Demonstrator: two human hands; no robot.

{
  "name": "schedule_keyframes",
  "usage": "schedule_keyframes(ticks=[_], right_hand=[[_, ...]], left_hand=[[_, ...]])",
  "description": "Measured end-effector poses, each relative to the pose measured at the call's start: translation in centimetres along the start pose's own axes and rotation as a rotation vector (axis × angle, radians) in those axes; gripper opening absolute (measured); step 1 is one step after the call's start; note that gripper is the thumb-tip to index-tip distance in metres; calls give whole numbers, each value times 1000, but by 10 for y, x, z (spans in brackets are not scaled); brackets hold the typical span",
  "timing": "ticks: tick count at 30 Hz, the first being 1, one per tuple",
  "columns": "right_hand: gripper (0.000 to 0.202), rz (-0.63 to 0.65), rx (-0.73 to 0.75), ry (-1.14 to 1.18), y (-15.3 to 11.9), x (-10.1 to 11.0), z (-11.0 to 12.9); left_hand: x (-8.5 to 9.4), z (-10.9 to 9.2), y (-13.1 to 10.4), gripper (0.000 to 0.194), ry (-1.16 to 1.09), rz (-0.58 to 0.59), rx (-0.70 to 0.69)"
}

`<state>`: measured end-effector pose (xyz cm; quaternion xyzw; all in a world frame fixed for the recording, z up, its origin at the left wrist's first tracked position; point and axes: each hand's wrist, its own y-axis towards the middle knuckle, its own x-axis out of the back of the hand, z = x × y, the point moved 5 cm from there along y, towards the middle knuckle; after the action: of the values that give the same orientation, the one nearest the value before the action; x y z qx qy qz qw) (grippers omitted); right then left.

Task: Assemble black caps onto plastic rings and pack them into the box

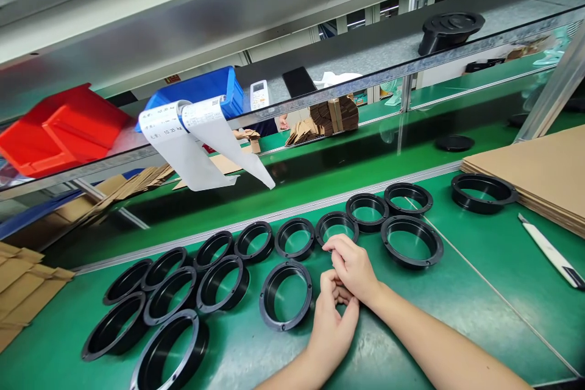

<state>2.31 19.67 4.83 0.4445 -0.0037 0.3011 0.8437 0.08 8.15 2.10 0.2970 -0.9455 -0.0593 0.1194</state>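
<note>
The right hand (354, 268) lies over the left hand (333, 320), the two touching, fingers curled inward; their undersides are hidden, so one cannot tell whether either grip is clamped on anything. The right index finger reaches to the near edge of a small ring (319, 233), though contact there is unclear, while a wider ring (270, 283) sits just left of the left hand on the green desk (466, 298). Other black rings (244, 292) stand in uneven rows, flanges upward, several touching or nearly so. Handling them well probably calls for taking one at a time by its outer wall, thumb and fingers opposed, and lifting straight up so the flange does not catch a neighbour. A raised left hand would avoid nudging the wider ring. The cutter (548, 250) near the cardboard stack (539, 164) deserves clear room; whether its blade is out cannot be told.
</note>
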Motion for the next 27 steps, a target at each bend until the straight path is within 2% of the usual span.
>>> schedule_keyframes(ticks=[27], right_hand=[[30,-28,32,-43,2,0,8]], left_hand=[[1,1,-2,26,2,-15,23]])
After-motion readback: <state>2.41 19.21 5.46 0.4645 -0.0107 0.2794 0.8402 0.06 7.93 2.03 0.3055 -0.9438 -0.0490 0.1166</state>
